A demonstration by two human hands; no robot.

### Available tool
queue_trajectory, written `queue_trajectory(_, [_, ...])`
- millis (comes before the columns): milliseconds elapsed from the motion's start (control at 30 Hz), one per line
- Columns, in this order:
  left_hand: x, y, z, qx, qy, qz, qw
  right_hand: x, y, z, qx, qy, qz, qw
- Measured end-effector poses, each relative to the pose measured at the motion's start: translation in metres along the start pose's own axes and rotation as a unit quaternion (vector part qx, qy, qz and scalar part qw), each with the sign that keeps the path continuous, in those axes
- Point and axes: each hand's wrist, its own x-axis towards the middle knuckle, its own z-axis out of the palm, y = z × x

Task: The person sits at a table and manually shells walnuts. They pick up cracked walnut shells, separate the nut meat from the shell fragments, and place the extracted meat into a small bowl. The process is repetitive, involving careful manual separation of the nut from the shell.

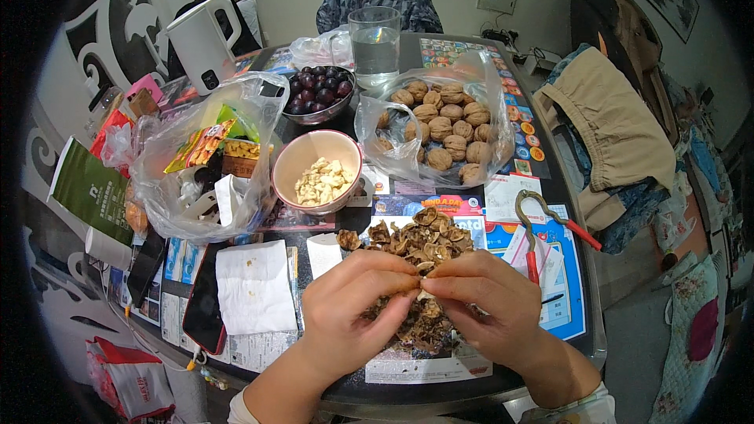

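Observation:
My left hand and my right hand meet fingertip to fingertip over a heap of broken walnut shells. Both are closed in a pinch on a small pale piece of walnut kernel, mostly covered by the fingers. The shells lie on printed paper and spread beneath my hands. Just beyond the heap, to the left, a cream bowl with a red rim contains pale kernel pieces. Whole walnuts fill an open clear plastic bag farther back.
Right of the shells lies a red-handled nutcracker. A metal bowl of dark grapes, a glass of water and a white kettle stand at the back. On the left are a bag of snacks, a tissue and a phone.

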Motion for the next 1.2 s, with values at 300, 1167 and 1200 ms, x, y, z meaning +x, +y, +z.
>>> queue_trajectory(300, [0.0019, 0.0013, -0.0014, -0.090, -0.014, -0.047, 0.995, -0.0023, -0.0017, -0.0021, 0.044, 0.036, 0.086, 0.995])
queue_trajectory(1167, [-0.0020, 0.0008, 0.0033, -0.095, 0.003, -0.085, 0.992, 0.0012, 0.0006, -0.0006, 0.003, 0.019, -0.031, 0.999])
queue_trajectory(1200, [-0.0016, 0.0000, 0.0038, -0.110, -0.001, -0.093, 0.990, 0.0009, -0.0002, -0.0018, 0.001, 0.021, -0.028, 0.999])
